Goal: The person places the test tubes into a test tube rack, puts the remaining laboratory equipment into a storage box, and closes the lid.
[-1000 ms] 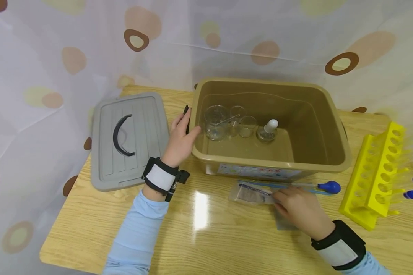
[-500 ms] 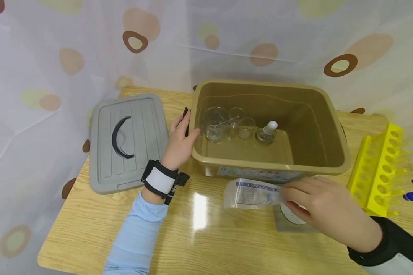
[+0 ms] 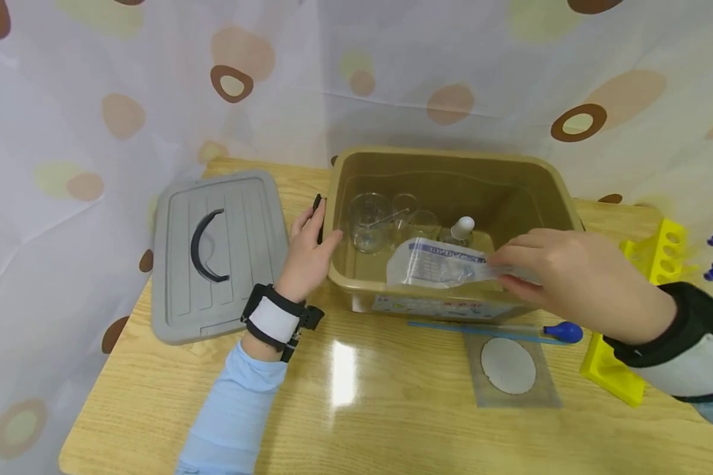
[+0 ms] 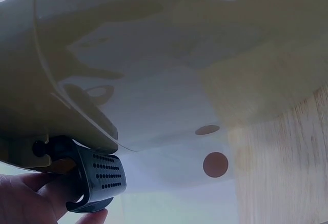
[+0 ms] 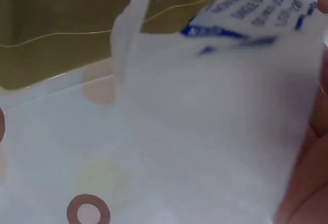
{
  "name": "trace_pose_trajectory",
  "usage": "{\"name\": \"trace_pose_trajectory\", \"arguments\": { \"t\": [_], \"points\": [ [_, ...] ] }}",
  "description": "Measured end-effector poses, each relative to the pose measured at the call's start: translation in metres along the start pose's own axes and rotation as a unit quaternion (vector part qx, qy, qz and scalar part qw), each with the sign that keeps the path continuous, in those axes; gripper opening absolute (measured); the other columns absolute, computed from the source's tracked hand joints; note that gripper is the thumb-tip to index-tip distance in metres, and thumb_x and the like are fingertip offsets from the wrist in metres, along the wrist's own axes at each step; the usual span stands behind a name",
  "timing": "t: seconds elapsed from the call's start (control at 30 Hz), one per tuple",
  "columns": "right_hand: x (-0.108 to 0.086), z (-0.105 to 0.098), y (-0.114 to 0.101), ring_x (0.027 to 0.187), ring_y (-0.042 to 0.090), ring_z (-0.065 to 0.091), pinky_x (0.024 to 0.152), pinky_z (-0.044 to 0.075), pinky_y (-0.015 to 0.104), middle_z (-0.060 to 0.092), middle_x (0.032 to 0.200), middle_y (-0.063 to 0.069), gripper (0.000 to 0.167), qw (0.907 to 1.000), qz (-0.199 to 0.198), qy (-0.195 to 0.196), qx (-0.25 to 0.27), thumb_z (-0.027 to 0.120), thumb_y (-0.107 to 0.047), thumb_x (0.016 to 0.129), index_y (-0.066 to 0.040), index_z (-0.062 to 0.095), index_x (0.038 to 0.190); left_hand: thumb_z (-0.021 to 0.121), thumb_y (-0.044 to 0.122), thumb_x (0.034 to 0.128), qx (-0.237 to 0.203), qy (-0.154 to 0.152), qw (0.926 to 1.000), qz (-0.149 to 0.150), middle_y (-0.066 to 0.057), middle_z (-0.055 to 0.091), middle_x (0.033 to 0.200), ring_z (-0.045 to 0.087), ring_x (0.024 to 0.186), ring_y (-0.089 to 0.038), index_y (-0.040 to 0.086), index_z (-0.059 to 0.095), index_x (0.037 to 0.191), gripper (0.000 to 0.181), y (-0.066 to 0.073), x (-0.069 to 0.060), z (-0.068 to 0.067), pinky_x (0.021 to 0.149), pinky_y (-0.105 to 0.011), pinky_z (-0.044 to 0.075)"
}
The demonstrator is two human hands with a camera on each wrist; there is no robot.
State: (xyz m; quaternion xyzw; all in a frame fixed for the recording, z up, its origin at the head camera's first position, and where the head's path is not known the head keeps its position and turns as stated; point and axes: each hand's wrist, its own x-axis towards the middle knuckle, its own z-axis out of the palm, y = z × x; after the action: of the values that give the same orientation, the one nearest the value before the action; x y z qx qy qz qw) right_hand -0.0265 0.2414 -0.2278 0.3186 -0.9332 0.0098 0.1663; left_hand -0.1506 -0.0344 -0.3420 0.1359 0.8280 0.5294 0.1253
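At the brown plastic bin (image 3: 445, 156), my left hand (image 3: 305, 260) grips the black side handle (image 4: 105, 177), its fingers curled around it in the left wrist view. My right hand (image 3: 582, 284) pinches one end of a clear syringe packet (image 3: 430, 264) with blue print. The packet is held over the bin's front rim, seen close up and blurred in the right wrist view. Inside the bin, toward the left, stand several glass beakers (image 3: 368, 214) with a thin rod across them. Beside these is a small glass lamp with a white cap (image 3: 463, 227), its base partly hidden by the packet.
A grey lid (image 3: 232, 264) with a black handle lies left of the bin. In front lie blue strips (image 3: 440, 326), a blue-bulb dropper (image 3: 564, 332) and a round white disc (image 3: 508, 366) on a grey square. A yellow tube rack (image 3: 614, 376) stands right, partly behind my arm.
My right hand has picked the syringe packet up off the table and carried it up and forward over the bin's front rim. The left hand stays at the handle.
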Motion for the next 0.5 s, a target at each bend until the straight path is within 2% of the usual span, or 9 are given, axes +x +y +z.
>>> {"name": "trace_pose_trajectory", "arguments": {
  "t": [0.1, 0.17, 0.33, 0.5],
  "points": [
    [0.012, 0.005, 0.009, 0.06, 0.014, 0.061, 0.047, 0.048, 0.028, 0.068, 0.077, 0.0, 0.019, 0.9987, 0.018, -0.047, -0.002, 0.075, -0.03, 0.078, -0.012, 0.071, 0.086, 0.041, 0.025, 0.0972, 0.001, 0.002, 1.0, -0.001, -0.019, 0.008, 0.156, 0.01, 0.144, -0.03, 0.008, 0.016, 0.15, 0.061, 0.0, -0.001, -0.001, 0.113, -0.055, 0.021],
    [0.02, 0.01, 0.014, 0.061, 0.013, 0.06, 0.05, 0.05, 0.03, 0.067, 0.075, -0.001, 0.021, 0.9965, 0.027, -0.08, -0.003, 0.082, -0.014, 0.066, -0.014, 0.071, 0.084, 0.041, 0.025, 0.0973, 0.002, 0.003, 1.0, 0.0, -0.019, 0.009, 0.155, 0.01, 0.144, -0.03, 0.008, 0.016, 0.15, 0.061, -0.001, 0.0, -0.002, 0.113, -0.055, 0.021],
    [0.039, 0.036, 0.027, 0.063, 0.013, 0.059, 0.056, 0.051, 0.032, 0.062, 0.071, -0.001, 0.014, 0.9883, 0.03, -0.15, 0.007, 0.079, -0.009, 0.072, -0.014, 0.067, 0.076, 0.041, 0.025, 0.0974, 0.006, 0.009, 0.9999, -0.002, -0.019, 0.01, 0.155, 0.011, 0.143, -0.031, 0.008, 0.017, 0.15, 0.06, -0.001, 0.0, -0.001, 0.113, -0.055, 0.021],
    [0.049, 0.067, 0.041, 0.068, 0.016, 0.061, 0.061, 0.054, 0.034, 0.062, 0.074, 0.003, 0.01, 0.9759, 0.034, -0.214, 0.024, 0.076, -0.006, 0.073, -0.008, 0.069, 0.079, 0.042, 0.026, 0.0971, 0.009, 0.01, 0.9999, -0.006, -0.019, 0.01, 0.155, 0.012, 0.143, -0.032, 0.01, 0.018, 0.15, 0.06, -0.001, 0.0, 0.001, 0.112, -0.056, 0.022]
  ]
}}
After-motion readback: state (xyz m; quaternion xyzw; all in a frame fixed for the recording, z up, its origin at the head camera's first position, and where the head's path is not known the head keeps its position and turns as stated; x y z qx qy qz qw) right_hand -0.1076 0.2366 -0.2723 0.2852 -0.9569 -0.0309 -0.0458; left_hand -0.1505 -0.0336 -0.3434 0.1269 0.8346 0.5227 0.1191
